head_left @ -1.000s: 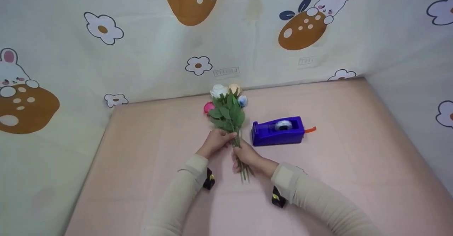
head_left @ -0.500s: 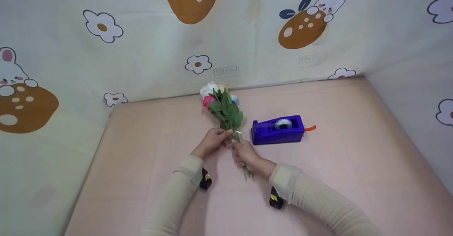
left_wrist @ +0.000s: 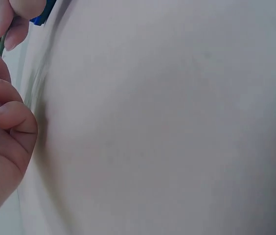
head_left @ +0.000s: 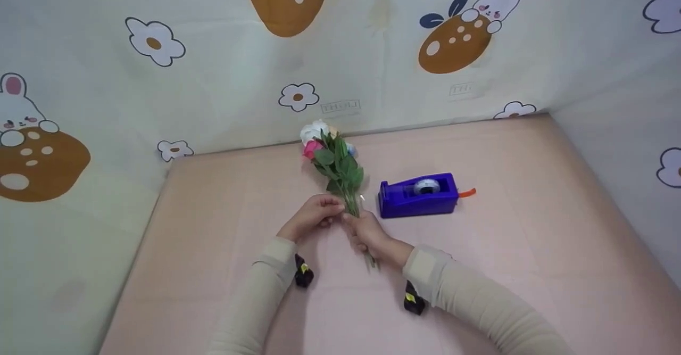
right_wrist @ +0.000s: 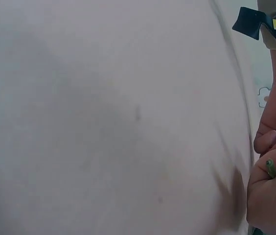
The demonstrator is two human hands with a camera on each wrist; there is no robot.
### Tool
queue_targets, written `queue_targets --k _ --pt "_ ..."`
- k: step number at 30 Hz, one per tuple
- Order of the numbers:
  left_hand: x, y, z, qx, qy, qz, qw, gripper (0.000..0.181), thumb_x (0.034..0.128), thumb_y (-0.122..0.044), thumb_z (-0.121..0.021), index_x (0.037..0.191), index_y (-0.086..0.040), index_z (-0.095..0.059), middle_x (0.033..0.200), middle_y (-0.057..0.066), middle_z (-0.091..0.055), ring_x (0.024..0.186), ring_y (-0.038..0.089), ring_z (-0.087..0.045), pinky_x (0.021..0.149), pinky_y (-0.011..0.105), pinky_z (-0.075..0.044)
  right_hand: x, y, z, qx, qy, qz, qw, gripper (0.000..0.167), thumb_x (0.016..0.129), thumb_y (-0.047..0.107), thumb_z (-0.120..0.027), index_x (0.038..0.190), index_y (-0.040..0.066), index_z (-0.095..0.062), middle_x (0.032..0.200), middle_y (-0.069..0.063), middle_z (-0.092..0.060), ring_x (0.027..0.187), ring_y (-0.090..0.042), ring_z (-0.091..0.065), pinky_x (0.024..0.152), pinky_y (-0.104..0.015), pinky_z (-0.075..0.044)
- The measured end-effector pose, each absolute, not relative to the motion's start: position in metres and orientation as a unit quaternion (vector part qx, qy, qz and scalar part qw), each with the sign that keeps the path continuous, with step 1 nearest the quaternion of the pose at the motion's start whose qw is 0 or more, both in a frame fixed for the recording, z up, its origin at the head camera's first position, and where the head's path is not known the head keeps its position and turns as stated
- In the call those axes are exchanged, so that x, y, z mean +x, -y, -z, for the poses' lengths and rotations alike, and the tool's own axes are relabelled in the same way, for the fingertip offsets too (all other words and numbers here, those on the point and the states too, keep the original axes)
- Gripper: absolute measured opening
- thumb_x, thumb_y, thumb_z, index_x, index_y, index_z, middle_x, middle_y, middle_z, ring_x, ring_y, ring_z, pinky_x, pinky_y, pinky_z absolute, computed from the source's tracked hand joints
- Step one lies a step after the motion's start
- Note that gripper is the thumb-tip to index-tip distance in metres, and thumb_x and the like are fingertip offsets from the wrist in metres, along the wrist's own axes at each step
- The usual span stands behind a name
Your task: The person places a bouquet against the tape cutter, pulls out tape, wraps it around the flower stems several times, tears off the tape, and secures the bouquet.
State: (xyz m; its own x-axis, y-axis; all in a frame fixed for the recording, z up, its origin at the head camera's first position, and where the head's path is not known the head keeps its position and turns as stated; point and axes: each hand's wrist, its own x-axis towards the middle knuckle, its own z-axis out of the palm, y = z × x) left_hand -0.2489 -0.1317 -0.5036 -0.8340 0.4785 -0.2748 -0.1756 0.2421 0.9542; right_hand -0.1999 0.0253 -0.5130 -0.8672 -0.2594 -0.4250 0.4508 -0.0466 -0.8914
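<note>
On the pink, flat tabletop [head_left: 468,275] we see a blue, block-shaped tape dispenser [head_left: 417,200] just right of the leafy, many-coloured flower bouquet [head_left: 343,168], and a pale, rabbit-printed backdrop [head_left: 223,89] behind. Our beige, cuffed sleeves [head_left: 479,296] reach forward and converge at the green stems, the blooms pointing toward the backdrop. Our right hand [head_left: 370,230] wraps round the stems below the leaves; our left hand [head_left: 314,214] curls its fingers at their left edge, and we cannot tell whether it pinches anything.
</note>
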Motion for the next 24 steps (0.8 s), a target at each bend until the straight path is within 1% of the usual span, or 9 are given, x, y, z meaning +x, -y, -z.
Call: queue_targets --k 2,6,9,12,15,19,24 --pt "-0.247 0.132 0.498 0.101 -0.738 -0.610 0.269 0.023 0.0898 -0.009 -0.056 0.101 0.011 -0.060 0.066 -0.003 -0.053 0.055 0.010 -0.039 0.052 0.024 -0.032 -0.196 -0.025 0.504 0.070 -0.651 0.716 0.244 0.025 0.096 0.017 -0.045 0.073 0.010 -0.041 0.047 0.006 -0.028 0.032 -0.002 -0.022 0.032 -0.018 -0.019" --pt "-0.249 0.136 0.501 0.099 -0.729 -0.626 0.260 0.016 0.0870 -0.009 -0.059 0.095 0.004 -0.065 0.067 -0.006 -0.057 0.054 0.009 -0.039 0.051 0.023 -0.032 -0.197 -0.024 0.500 0.067 -0.660 0.707 0.246 0.024 0.094 0.018 -0.050 0.072 0.011 -0.041 0.048 0.006 -0.029 0.032 -0.002 -0.023 0.032 -0.019 -0.020" --pt "-0.253 0.139 0.511 0.094 -0.726 -0.635 0.246 0.013 0.0858 -0.010 -0.061 0.093 0.000 -0.066 0.066 -0.006 -0.059 0.053 0.009 -0.039 0.050 0.023 -0.031 -0.203 -0.023 0.509 0.063 -0.646 0.716 0.255 0.022 0.093 0.018 -0.050 0.074 0.011 -0.043 0.047 0.006 -0.029 0.032 -0.003 -0.023 0.031 -0.019 -0.020" --pt "-0.252 0.138 0.512 0.087 -0.729 -0.638 0.231 0.011 0.0840 -0.009 -0.063 0.090 -0.001 -0.064 0.064 -0.006 -0.058 0.051 0.008 -0.040 0.049 0.023 -0.032 -0.205 -0.024 0.512 0.056 -0.625 0.731 0.268 0.015 0.093 0.017 -0.051 0.081 0.009 -0.046 0.046 0.007 -0.029 0.032 -0.003 -0.023 0.031 -0.019 -0.019" --pt "-0.252 0.138 0.513 0.081 -0.727 -0.646 0.218 0.008 0.0823 -0.007 -0.064 0.085 -0.005 -0.057 0.059 -0.007 -0.054 0.050 0.008 -0.040 0.048 0.023 -0.033 -0.206 -0.024 0.513 0.051 -0.607 0.741 0.282 0.011 0.092 0.017 -0.053 0.086 0.009 -0.049 0.045 0.007 -0.028 0.032 -0.003 -0.023 0.031 -0.019 -0.019" --pt "-0.251 0.139 0.514 0.080 -0.709 -0.669 0.208 0.018 0.0818 -0.001 -0.063 0.079 -0.009 -0.047 0.054 -0.007 -0.047 0.048 0.009 -0.037 0.047 0.025 -0.031 -0.206 -0.024 0.513 0.038 -0.588 0.750 0.300 0.012 0.089 0.021 -0.058 0.090 0.010 -0.052 0.045 0.007 -0.029 0.034 -0.004 -0.023 0.032 -0.019 -0.019" --pt "-0.249 0.139 0.506 0.087 -0.700 -0.678 0.206 0.020 0.0818 0.002 -0.062 0.078 -0.009 -0.046 0.055 -0.007 -0.046 0.049 0.008 -0.036 0.049 0.025 -0.029 -0.207 -0.022 0.511 0.031 -0.570 0.761 0.308 0.018 0.088 0.024 -0.060 0.098 0.012 -0.053 0.046 0.007 -0.028 0.035 -0.003 -0.022 0.033 -0.018 -0.020"
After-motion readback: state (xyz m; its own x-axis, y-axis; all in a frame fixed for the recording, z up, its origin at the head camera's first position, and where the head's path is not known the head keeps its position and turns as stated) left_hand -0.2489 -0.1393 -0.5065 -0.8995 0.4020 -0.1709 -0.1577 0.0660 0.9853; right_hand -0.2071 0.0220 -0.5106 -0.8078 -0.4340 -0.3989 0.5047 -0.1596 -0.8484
